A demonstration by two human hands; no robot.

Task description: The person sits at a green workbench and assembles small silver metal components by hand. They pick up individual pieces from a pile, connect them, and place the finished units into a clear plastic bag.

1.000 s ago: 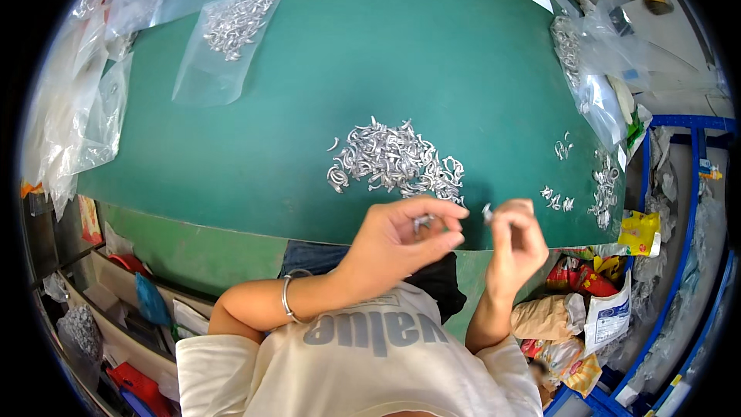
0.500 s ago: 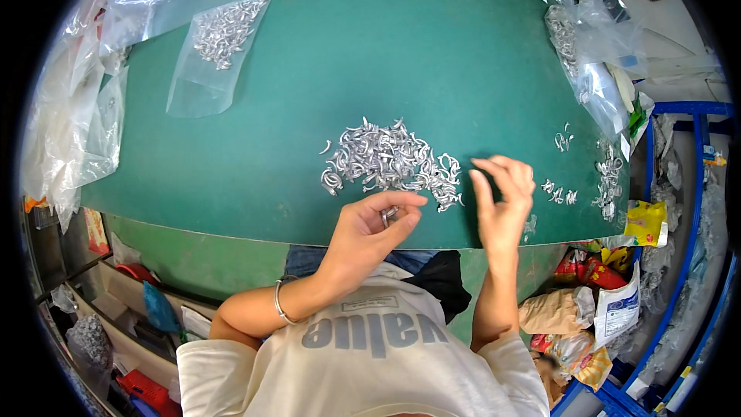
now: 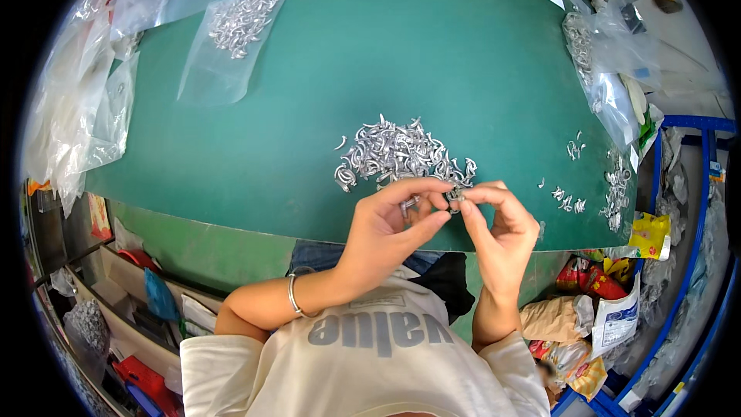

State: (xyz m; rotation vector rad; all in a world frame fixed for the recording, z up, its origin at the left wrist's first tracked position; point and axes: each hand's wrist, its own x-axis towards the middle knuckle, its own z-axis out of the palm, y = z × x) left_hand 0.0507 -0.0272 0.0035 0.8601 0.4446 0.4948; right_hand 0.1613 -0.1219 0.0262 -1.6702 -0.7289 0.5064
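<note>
A pile of small curved silvery metal pieces [image 3: 397, 148] lies on the green table [image 3: 324, 54]. Just in front of it, my left hand [image 3: 394, 224] is closed, with thumb and forefinger at a small silvery metal piece [image 3: 454, 199]. Further loose metal pieces [image 3: 410, 205] sit in the curl of its fingers. My right hand [image 3: 502, 232] meets it from the right, thumb and forefinger pinched on the same small piece. Fingertips cover part of that piece, so its exact form cannot be made out.
A clear bag of similar pieces [image 3: 245, 23] lies far left, beside large plastic sheets [image 3: 93, 85]. Small groups of pieces [image 3: 567, 201] and a longer heap [image 3: 616, 189] are at the right. Blue racking [image 3: 706, 185] stands beyond the table's right edge.
My right hand has moved left from beside the pile and now pinches a small metal piece together with my left hand. Before, its fingers were apart. The whole view has shifted slightly.
</note>
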